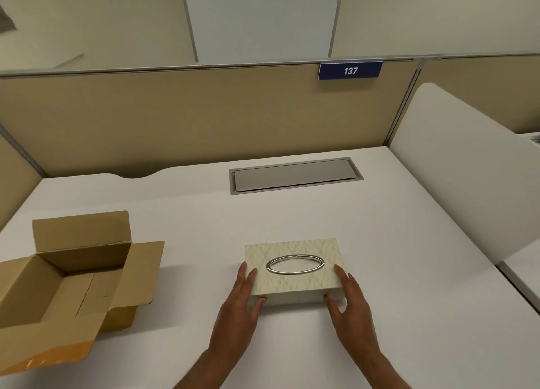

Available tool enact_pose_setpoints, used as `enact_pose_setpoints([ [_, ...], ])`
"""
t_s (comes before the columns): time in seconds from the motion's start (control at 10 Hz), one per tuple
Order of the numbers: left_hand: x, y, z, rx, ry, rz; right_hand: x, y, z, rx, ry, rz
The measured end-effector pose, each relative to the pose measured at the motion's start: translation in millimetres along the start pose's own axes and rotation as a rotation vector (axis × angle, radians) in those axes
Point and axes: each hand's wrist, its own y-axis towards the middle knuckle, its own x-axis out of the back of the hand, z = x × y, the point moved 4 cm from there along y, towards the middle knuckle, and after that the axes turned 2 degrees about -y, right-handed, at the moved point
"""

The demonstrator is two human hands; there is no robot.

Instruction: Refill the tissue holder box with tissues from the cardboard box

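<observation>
The tissue holder box [295,283] is cream with a leaf pattern and a silver oval ring around its top slot. It rests on the white desk in front of me. My left hand [239,304] grips its left end, thumb on the near side and fingers on the lid. My right hand [349,301] grips its right end the same way. No tissue shows in the slot. The brown cardboard box [58,289] stands open at the left with its flaps spread. The part of its inside that I see is bare.
The white desk [409,301] is closed in by tan partition panels at the back and left. A grey cable hatch [295,175] sits flush in the desk behind the holder. A white divider [461,172] rises at the right. A blue sign reads 137 [350,71].
</observation>
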Motion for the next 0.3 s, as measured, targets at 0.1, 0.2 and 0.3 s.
enact_pose_setpoints([
  [0.1,2.0,0.0,-2.6,-0.03,0.108,0.023,2.3,2.0,-2.3,0.029,-0.052,0.045],
  [0.2,15.0,0.4,-13.8,-0.043,0.153,0.039,9.2,3.9,6.6,0.058,-0.146,0.054],
  [0.3,34.3,-5.8,-30.7,-0.074,0.159,-0.02,18.1,-0.6,26.3,0.137,-0.18,-0.045],
])
